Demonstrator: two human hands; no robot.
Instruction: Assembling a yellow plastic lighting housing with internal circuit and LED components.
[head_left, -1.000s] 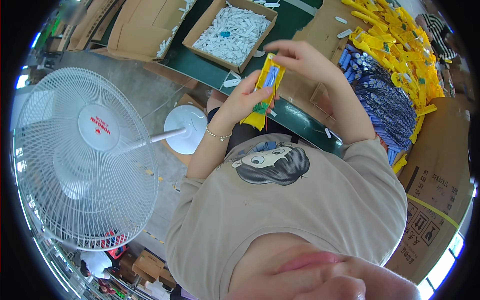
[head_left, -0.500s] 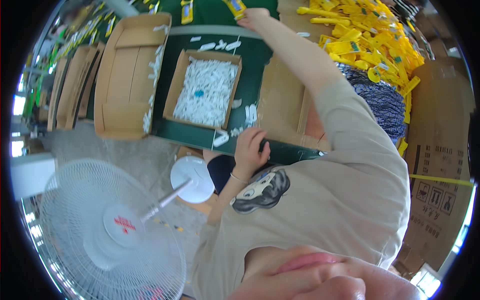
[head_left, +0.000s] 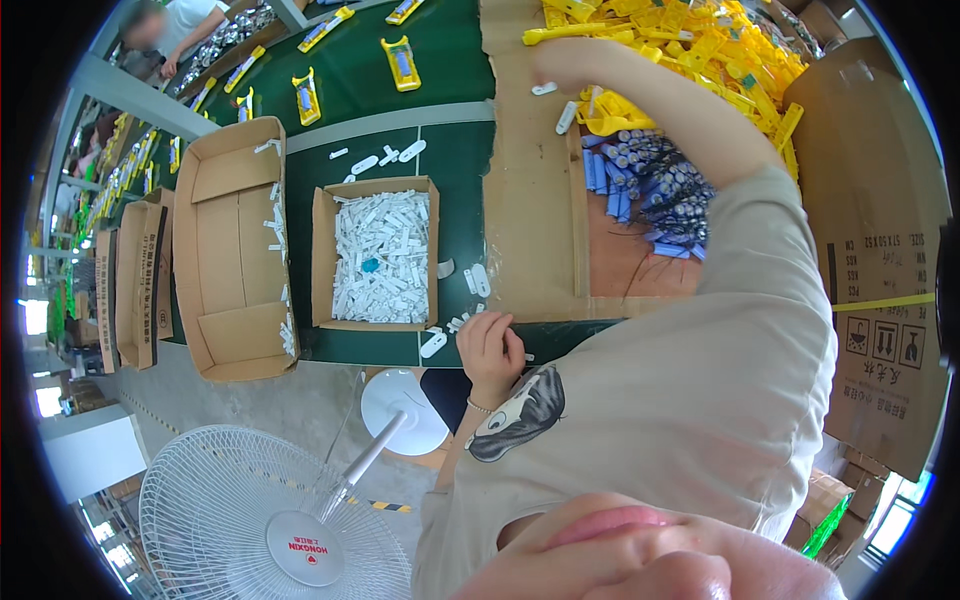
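My right hand (head_left: 562,66) is over the cardboard sheet at the left edge of a heap of yellow plastic casings (head_left: 700,60); its fingers are blurred, so any hold is unclear. Nearby on the green belt lies a yellow casing (head_left: 400,64) with a blue part inside, apart from the hand. My left hand (head_left: 488,352) rests at the table's near edge with fingers loosely bent and nothing visible in it. Small white pieces (head_left: 462,322) lie beside its fingertips, and a white oval part (head_left: 433,344) is a little to the left.
A shallow carton (head_left: 432,250) of white parts stands on the green table, with a larger carton (head_left: 240,250) to its left. Wired blue cylinders (head_left: 640,180) pile below the yellow heap. A fan (head_left: 300,540) stands lower left; a co-worker (head_left: 180,30) is at the far left.
My right hand has let go of the yellow casing, now on the belt, and has moved right to the heap. My left hand stays at the table edge. The whole view has shifted.
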